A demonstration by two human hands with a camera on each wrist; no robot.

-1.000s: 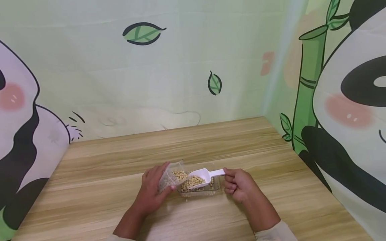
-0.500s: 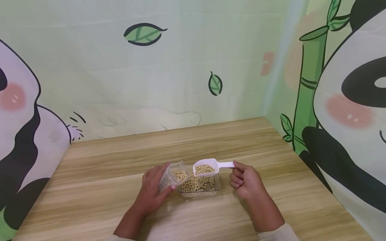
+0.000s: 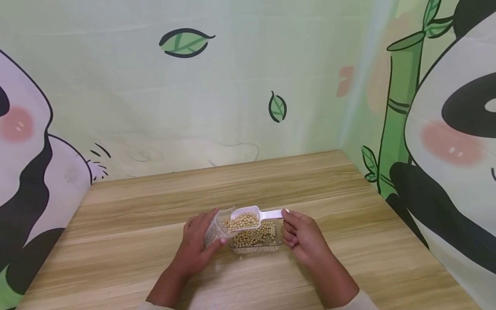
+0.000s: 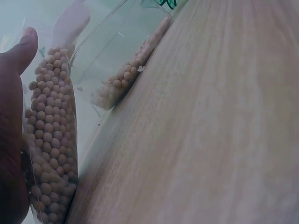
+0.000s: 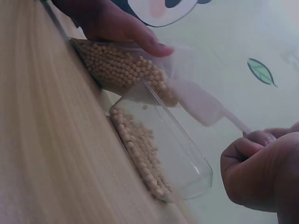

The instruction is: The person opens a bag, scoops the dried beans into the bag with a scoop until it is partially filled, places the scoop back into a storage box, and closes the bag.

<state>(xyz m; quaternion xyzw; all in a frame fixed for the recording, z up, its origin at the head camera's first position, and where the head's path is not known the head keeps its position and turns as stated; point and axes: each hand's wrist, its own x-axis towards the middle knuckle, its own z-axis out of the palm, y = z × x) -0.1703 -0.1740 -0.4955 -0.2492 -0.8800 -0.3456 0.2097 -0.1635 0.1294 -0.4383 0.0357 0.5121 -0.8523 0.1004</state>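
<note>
My left hand (image 3: 197, 243) grips a clear plastic container (image 3: 220, 220) that lies tilted, its mouth facing right. Soybeans fill much of it, as the left wrist view shows; the thumb (image 4: 29, 44) lies along one side. My right hand (image 3: 306, 239) pinches the handle of a white scoop (image 3: 271, 214). Soybeans (image 3: 248, 220) lie in the scoop's bowl, whose front end is at the container's mouth. Below the scoop stands a clear rectangular box (image 5: 189, 161) with soybeans (image 5: 140, 144) in its bottom. The container's mouth overlaps the box's left rim.
The wooden table (image 3: 155, 206) extends around both hands. Behind it hangs a pale green wall cloth (image 3: 240, 64) printed with leaves, bamboo and pandas, which also runs along the right side.
My right hand has lifted the scoop with soybeans from the box, then moved it left to the tilted container's mouth. The left hand and container have stayed in place.
</note>
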